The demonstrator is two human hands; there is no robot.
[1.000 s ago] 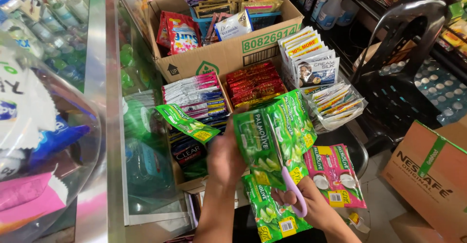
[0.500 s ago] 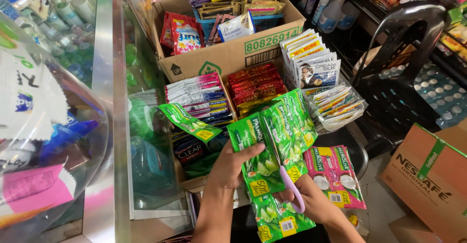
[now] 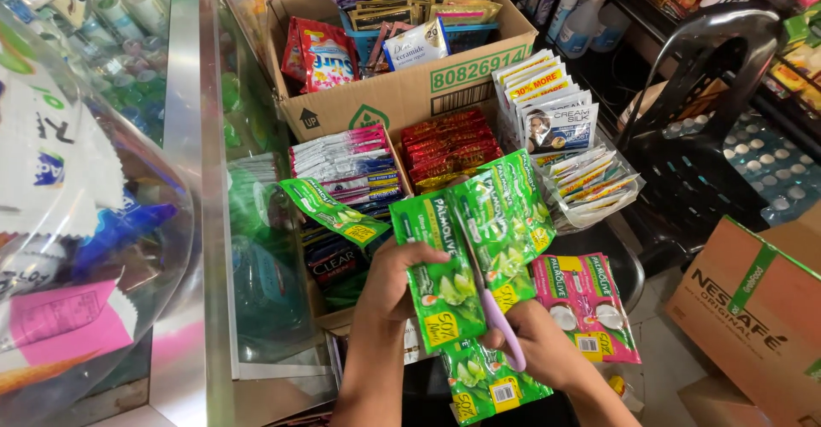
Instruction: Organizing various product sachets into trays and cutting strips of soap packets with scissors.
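Now L hand [image 3: 395, 283] fingers pinching green sachet strip [image 3: 475, 239], R hand [image 3: 540, 352] fingers curled thru purple scissors [image 3: 494, 318].

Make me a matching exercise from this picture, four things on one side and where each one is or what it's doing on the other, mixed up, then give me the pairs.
Things
1. left hand
2. right hand
3. pink sachets
4. black chair

Places or states
A. stands at the right, beside the sachet boxes
B. grips the green sachet strip by its left edge
C. lie right of the green strip
D. holds purple-handled scissors

Pairs: 1-B, 2-D, 3-C, 4-A
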